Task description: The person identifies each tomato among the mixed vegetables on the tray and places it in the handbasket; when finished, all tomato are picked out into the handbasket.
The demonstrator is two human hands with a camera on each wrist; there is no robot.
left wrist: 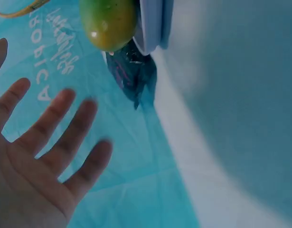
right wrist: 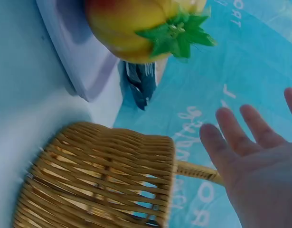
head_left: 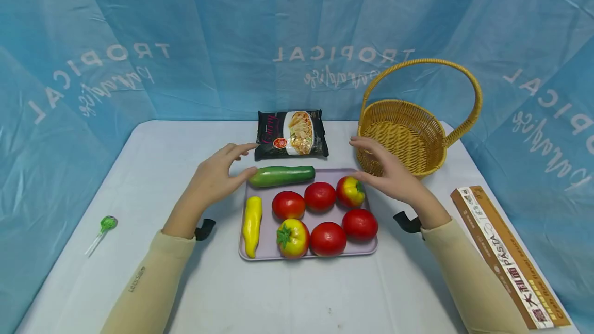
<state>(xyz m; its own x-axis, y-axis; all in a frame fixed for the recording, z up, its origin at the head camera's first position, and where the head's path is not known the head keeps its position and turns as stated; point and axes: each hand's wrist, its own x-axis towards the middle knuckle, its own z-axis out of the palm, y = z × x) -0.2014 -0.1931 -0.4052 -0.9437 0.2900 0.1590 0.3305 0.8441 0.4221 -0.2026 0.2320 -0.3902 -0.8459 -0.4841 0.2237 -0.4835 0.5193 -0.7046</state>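
Observation:
My left hand (head_left: pixel 218 177) hovers at the left end of a green cucumber (head_left: pixel 282 176), fingers spread and holding nothing. Opposite it, my right hand (head_left: pixel 387 171) hangs over the tray's upper right corner, between a red-and-yellow tomato (head_left: pixel 350 191) and the wicker basket (head_left: pixel 402 138). Its fingers are also apart, with nothing in them. The lilac tray (head_left: pixel 274 257) bears several red tomatoes (head_left: pixel 328 238), a yellow tomato with a green leafy top (head_left: pixel 293 239) and a long yellow pepper (head_left: pixel 252 227). In the right wrist view the leafy-topped tomato (right wrist: pixel 131 28) looms above the basket (right wrist: pixel 98 175).
Behind the tray lies a black noodle packet (head_left: pixel 291 134). A green lollipop (head_left: pixel 101 233) rests at the left of the white table (head_left: pixel 223 293). Along the right edge is a long brown pasta box (head_left: pixel 510 256). Blue curtains (head_left: pixel 241 30) enclose the back and sides.

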